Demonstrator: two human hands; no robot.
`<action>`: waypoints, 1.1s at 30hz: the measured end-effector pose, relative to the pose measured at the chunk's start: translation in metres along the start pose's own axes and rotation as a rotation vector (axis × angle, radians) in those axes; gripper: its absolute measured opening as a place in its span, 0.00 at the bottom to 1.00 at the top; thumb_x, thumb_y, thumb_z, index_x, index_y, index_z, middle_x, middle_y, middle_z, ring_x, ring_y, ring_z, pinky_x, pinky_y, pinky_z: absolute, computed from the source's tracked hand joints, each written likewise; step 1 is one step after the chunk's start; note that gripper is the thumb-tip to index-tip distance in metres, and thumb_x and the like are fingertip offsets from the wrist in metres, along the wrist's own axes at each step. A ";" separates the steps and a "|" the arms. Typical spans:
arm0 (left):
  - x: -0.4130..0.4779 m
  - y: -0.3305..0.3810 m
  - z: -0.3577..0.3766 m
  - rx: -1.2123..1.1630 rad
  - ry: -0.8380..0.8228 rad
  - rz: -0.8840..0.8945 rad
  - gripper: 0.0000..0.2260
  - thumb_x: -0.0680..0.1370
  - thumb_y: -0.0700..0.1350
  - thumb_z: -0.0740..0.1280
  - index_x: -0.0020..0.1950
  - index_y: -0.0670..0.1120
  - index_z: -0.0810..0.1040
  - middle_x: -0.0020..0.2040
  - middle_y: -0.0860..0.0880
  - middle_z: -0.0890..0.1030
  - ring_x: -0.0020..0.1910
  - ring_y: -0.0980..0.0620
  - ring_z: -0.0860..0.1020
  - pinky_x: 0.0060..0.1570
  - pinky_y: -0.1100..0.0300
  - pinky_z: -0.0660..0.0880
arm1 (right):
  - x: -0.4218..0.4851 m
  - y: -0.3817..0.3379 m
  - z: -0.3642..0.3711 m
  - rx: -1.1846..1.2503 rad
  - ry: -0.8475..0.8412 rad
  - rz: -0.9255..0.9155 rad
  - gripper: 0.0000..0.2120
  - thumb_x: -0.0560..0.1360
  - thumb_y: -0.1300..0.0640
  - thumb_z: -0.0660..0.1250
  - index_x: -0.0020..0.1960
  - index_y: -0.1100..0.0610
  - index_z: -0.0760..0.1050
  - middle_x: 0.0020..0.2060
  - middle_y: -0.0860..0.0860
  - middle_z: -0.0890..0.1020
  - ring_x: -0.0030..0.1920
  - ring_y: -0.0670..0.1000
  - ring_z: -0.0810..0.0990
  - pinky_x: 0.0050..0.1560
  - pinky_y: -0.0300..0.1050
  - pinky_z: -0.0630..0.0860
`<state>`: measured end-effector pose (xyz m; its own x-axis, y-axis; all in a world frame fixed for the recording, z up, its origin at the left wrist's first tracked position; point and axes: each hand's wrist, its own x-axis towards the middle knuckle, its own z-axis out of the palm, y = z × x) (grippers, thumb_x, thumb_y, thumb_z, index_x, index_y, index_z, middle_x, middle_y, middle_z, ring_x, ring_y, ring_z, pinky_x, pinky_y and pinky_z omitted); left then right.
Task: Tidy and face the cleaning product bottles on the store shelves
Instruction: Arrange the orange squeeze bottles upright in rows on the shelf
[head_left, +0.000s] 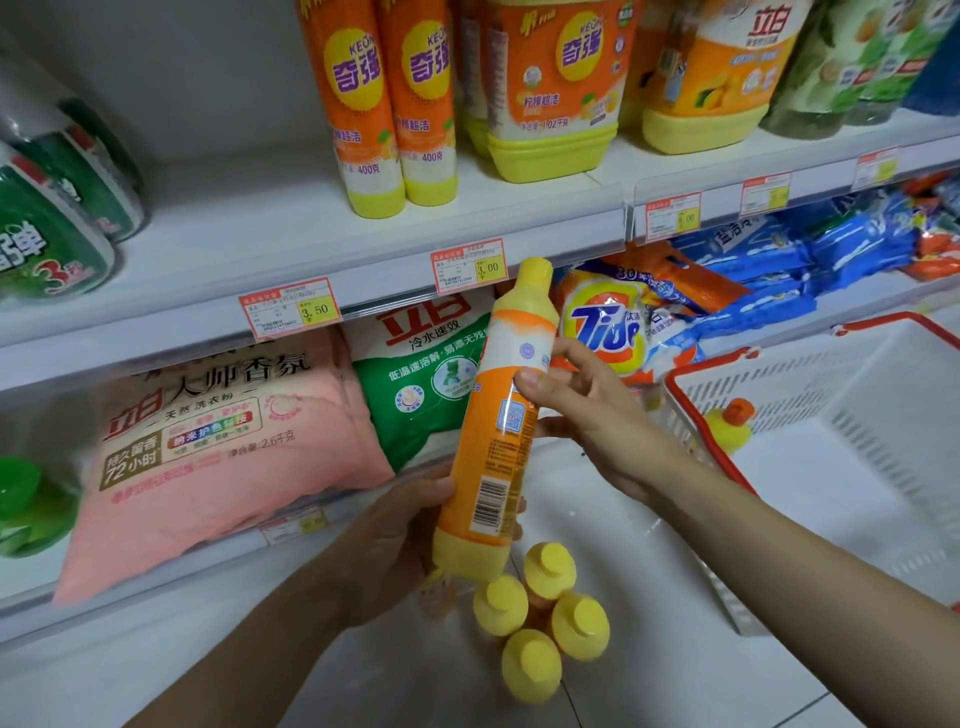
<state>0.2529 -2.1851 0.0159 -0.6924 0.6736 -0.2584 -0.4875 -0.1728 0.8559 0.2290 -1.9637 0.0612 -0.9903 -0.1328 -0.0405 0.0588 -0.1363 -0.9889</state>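
An orange and yellow dish soap bottle (493, 431) is held tilted in front of the shelves, cap up, its barcode side toward me. My left hand (410, 525) grips its lower part from the left. My right hand (587, 410) holds its middle from the right, thumb on the label. Two matching 400 g bottles (395, 104) stand on the upper shelf (260, 244), labels facing out. Several more yellow-capped bottles (540, 618) stand on the floor below my hands.
Larger orange jugs (561, 88) and green bottles (852, 57) fill the upper shelf to the right. Detergent bags, pink (218, 436), green (421, 384) and Tide (608, 322), lie on the lower shelf. A white basket with a red rim (831, 431) at right holds one yellow bottle (730, 423).
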 end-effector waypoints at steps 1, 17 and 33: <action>0.001 0.001 0.000 -0.005 -0.021 0.012 0.29 0.70 0.57 0.74 0.67 0.46 0.77 0.65 0.37 0.77 0.63 0.38 0.77 0.58 0.48 0.77 | 0.000 0.000 0.001 0.005 0.002 0.003 0.22 0.72 0.52 0.68 0.64 0.55 0.69 0.47 0.47 0.87 0.50 0.49 0.86 0.45 0.40 0.81; -0.002 0.023 -0.005 0.271 0.340 0.007 0.24 0.76 0.60 0.65 0.58 0.40 0.78 0.50 0.37 0.84 0.45 0.40 0.83 0.48 0.49 0.82 | 0.003 -0.004 -0.001 0.273 0.139 -0.179 0.22 0.78 0.57 0.66 0.70 0.59 0.67 0.53 0.53 0.83 0.57 0.53 0.82 0.56 0.49 0.81; -0.007 0.034 -0.021 0.673 0.619 0.481 0.25 0.60 0.64 0.75 0.53 0.58 0.78 0.48 0.56 0.81 0.47 0.54 0.81 0.44 0.58 0.81 | 0.012 -0.006 -0.004 0.161 -0.063 -0.077 0.35 0.71 0.60 0.75 0.73 0.53 0.61 0.62 0.58 0.80 0.62 0.58 0.80 0.60 0.56 0.79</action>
<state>0.2303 -2.2108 0.0375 -0.9807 0.1191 0.1552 0.1802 0.2403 0.9538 0.2164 -1.9600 0.0664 -0.9831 -0.1766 0.0489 0.0071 -0.3032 -0.9529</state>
